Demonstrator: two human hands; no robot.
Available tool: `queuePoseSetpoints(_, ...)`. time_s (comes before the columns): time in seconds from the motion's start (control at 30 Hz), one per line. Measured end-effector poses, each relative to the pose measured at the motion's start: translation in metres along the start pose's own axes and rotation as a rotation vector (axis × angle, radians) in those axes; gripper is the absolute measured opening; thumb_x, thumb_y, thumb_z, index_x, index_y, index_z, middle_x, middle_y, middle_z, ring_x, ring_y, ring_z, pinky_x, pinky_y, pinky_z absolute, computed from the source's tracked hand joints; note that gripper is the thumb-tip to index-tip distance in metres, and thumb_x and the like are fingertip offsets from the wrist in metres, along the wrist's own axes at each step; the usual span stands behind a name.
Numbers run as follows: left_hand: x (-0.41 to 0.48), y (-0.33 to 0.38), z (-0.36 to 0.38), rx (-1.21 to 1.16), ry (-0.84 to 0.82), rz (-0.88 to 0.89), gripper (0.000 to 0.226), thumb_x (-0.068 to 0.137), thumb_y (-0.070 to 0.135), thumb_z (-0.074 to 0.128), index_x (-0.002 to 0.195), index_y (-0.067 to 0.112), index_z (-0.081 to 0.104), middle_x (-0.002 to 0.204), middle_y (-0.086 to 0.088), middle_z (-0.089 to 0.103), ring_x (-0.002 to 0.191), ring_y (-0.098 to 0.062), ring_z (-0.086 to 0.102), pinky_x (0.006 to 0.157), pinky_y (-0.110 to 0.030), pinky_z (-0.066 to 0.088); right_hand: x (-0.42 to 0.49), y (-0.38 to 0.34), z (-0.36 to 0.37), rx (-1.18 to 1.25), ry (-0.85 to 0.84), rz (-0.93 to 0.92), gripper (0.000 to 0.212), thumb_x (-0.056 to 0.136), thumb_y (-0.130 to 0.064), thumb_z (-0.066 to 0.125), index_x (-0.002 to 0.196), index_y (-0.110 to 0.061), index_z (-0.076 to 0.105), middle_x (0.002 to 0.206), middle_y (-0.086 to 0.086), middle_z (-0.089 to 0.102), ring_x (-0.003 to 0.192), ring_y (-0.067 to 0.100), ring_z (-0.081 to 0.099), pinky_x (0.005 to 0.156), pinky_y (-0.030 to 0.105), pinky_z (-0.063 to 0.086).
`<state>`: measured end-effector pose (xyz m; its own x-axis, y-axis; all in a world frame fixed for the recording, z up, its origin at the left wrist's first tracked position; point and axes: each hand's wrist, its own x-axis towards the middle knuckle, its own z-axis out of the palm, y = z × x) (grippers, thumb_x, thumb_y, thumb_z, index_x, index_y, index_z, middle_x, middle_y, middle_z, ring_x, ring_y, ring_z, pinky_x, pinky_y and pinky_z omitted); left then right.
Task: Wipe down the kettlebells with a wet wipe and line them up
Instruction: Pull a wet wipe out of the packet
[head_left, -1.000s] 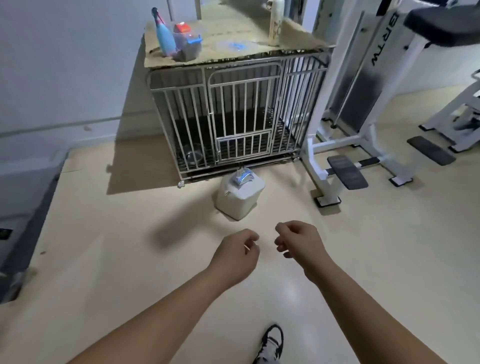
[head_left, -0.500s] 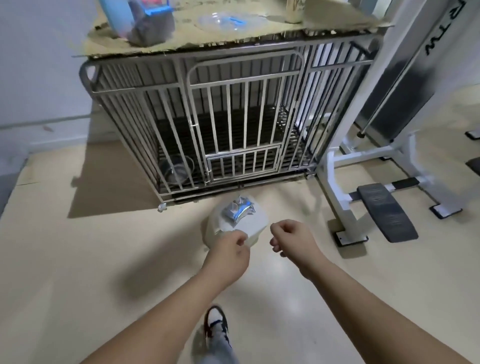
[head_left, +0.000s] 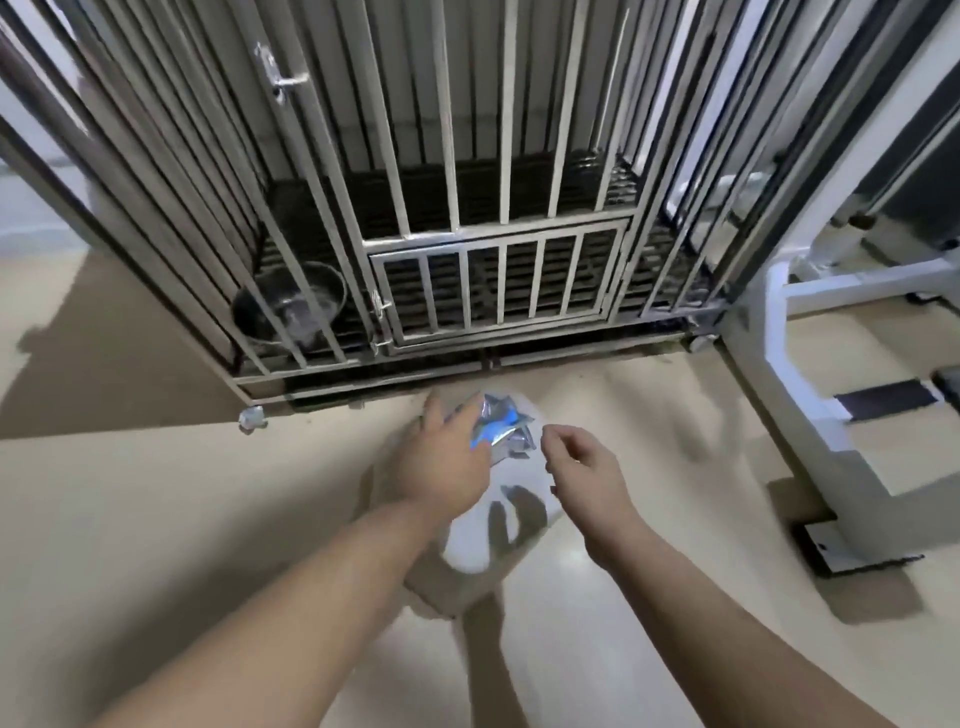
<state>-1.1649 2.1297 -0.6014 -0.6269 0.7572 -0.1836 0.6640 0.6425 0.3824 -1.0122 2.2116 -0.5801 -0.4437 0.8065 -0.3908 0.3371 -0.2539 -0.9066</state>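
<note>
A crumpled silver and blue wet wipe packet (head_left: 505, 427) lies on top of a white box-shaped container (head_left: 475, 543) that stands on the floor in front of a cage. My left hand (head_left: 447, 460) reaches over the container, and its stretched fingers touch the packet's left edge. To the right of the packet, my right hand (head_left: 582, 467) hovers with its fingers loosely curled and holds nothing. No kettlebell is in view.
A metal-barred pet cage (head_left: 506, 156) fills the top of the view, with a steel bowl (head_left: 291, 306) inside at the left and a small caster (head_left: 253, 418) at its corner. The white frame of a gym machine (head_left: 769, 395) stands at the right on beige floor.
I have moved closer to the cage and bent down. Both hands went from loose fists to reaching forward, and the left now touches the packet.
</note>
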Motion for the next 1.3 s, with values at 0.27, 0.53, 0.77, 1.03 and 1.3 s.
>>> queuePoseSetpoints(0.27,0.046,-0.041,0.074,0.076,-0.047,0.164,0.031,0.096,0.030,0.058,0.126,0.027,0.058,0.147,-0.001,0.037,0.118,-0.029,0.055,0.099,-0.039,0.047,0.075,0.082,0.034,0.166,-0.098,0.016,0.019,0.098,-0.035,0.063,0.116,-0.040,0.062,0.111,-0.001,0.061,0.071,0.011,0.059,0.062,0.029,0.047)
queuePoseSetpoints(0.53,0.031,-0.069,0.084,-0.102,0.006,0.322,0.013,0.086,0.024,0.074,0.089,0.021,0.062,0.126,0.014,0.045,0.099,-0.016,0.059,0.088,-0.035,0.049,0.087,0.089,0.044,-0.081,-0.122,-0.033,0.027,0.086,-0.038,0.078,0.095,-0.013,0.074,0.087,0.001,0.075,0.078,0.016,0.070,0.066,0.029,0.058)
queuePoseSetpoints(0.77,0.034,-0.060,0.088,-0.325,0.152,0.284,0.028,0.086,0.036,0.074,0.069,0.018,0.062,0.101,0.013,0.052,0.083,-0.008,0.059,0.076,-0.030,0.051,0.089,0.094,0.044,0.178,-0.169,0.167,0.024,0.104,-0.027,0.056,0.107,-0.013,0.075,0.100,0.013,0.079,0.092,0.030,0.077,0.083,0.044,0.063)
queuePoseSetpoints(1.03,0.038,-0.055,0.091,-0.268,0.088,0.277,0.021,0.090,0.011,0.060,0.085,0.030,0.068,0.139,0.015,0.041,0.106,-0.010,0.058,0.086,-0.026,0.049,0.085,0.092,0.046,0.343,-0.207,0.184,0.031,0.108,-0.032,0.047,0.118,-0.016,0.072,0.107,0.013,0.078,0.099,0.032,0.076,0.094,0.051,0.059)
queuePoseSetpoints(1.3,0.044,-0.031,0.091,-0.502,0.168,-0.001,0.015,0.088,0.024,0.074,0.073,0.022,0.079,0.109,0.008,0.062,0.103,-0.003,0.059,0.092,-0.024,0.046,0.069,0.089,0.056,0.306,-0.174,0.035,0.034,0.110,-0.034,0.041,0.117,-0.027,0.074,0.111,-0.004,0.078,0.107,0.016,0.073,0.100,0.047,0.056)
